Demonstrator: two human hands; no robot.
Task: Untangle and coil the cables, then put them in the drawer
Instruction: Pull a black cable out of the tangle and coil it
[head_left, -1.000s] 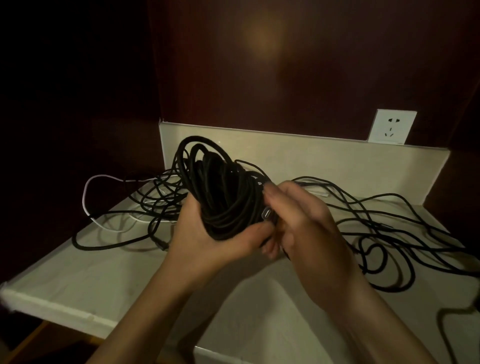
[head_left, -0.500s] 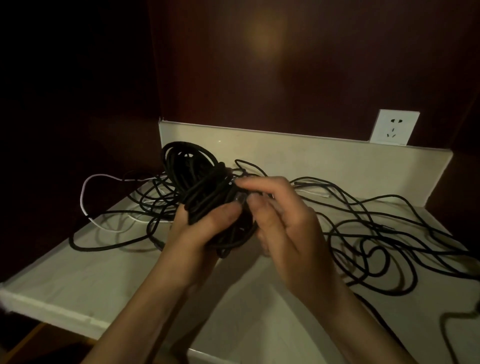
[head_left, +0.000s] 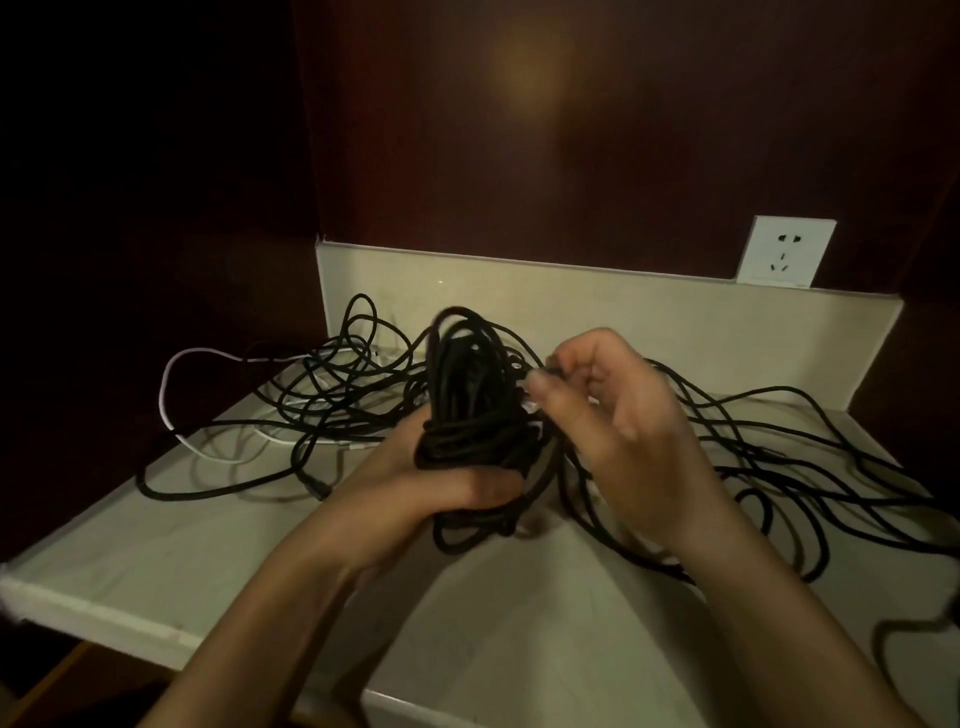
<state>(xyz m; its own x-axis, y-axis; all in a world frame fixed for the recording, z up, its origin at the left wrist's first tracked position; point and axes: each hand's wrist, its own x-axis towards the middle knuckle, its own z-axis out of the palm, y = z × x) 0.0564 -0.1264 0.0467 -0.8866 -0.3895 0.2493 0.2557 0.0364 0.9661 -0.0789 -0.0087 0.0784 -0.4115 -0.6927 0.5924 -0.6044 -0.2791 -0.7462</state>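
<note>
A thick bundle of coiled black cable (head_left: 470, 400) stands upright in my left hand (head_left: 415, 480), whose fingers and thumb curl around its lower part. Just to its right, my right hand (head_left: 608, 415) pinches the cable's end at its plug (head_left: 548, 371) between thumb and fingertips, beside the top of the coil. More black cable (head_left: 769, 457) lies loose and tangled on the pale countertop (head_left: 171, 545) to the right and behind. A thin white cable (head_left: 171, 400) loops at the left, mixed in with black strands.
The countertop has a low pale backsplash (head_left: 649, 306) and dark wooden walls behind and to the left. A white wall socket (head_left: 784, 252) sits at the upper right. The counter's front edge (head_left: 93, 621) runs along the lower left. No drawer is in view.
The coil has turned more upright in my left hand. My right hand has moved up and right, drawing the plug end away from the bundle.
</note>
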